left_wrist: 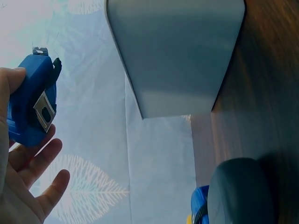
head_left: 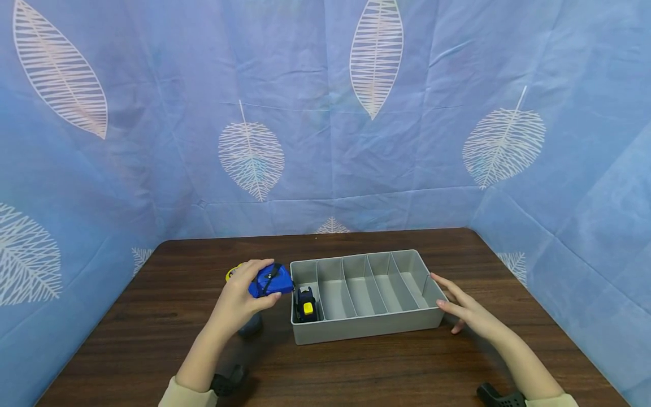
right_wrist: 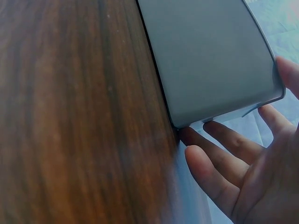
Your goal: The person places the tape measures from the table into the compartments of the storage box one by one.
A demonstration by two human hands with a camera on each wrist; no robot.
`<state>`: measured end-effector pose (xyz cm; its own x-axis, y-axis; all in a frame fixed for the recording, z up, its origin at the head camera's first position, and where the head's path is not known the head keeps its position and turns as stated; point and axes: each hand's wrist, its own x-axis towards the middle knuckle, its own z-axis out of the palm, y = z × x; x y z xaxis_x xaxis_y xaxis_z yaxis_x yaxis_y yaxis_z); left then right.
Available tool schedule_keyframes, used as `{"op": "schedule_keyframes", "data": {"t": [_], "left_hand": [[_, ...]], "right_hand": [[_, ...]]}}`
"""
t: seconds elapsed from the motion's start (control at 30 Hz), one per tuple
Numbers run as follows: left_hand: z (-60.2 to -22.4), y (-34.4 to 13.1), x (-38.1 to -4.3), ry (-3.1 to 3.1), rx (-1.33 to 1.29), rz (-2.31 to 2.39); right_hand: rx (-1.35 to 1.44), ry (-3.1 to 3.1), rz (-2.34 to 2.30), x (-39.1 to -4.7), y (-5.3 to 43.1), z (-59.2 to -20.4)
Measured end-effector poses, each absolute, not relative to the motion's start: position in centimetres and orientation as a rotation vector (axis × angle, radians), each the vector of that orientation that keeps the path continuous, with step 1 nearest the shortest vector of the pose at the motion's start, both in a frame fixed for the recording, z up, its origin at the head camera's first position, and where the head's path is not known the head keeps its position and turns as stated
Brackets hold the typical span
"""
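My left hand [head_left: 239,297] holds a blue tape measure [head_left: 273,281] between thumb and fingers, raised just off the left end of a grey divided box [head_left: 368,332]. In the left wrist view, the metal hook of this tape measure [left_wrist: 30,102] points up, and the lower fingers are spread apart. A dark tape measure with a yellow button [head_left: 307,308] sits in the box's leftmost compartment. At the box's right end is my right hand [head_left: 470,312], thumb by the near corner of the rim and relaxed fingers touching the end wall [right_wrist: 215,60].
Left of the box, a dark rounded object [head_left: 251,327] stands on the brown table [head_left: 376,367], partly behind my left wrist. A yellow-edged thing [head_left: 231,272] shows past my left hand, mostly hidden. A blue leaf-patterned cloth [head_left: 325,158] hangs around the table.
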<state>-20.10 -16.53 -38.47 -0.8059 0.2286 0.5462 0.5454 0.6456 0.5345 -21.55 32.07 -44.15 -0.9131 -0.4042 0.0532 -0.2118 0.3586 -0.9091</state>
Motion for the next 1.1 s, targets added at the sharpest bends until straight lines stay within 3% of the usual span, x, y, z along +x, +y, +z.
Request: {"op": "schedule_keyframes", "data": {"t": [1.1], "left_hand": [[-38.6,-12.7,-20.5,-2.381,-0.707,-1.135]], "right_hand": [[-0.559,2.424,-1.588,-21.5,32.0,-44.0]]}}
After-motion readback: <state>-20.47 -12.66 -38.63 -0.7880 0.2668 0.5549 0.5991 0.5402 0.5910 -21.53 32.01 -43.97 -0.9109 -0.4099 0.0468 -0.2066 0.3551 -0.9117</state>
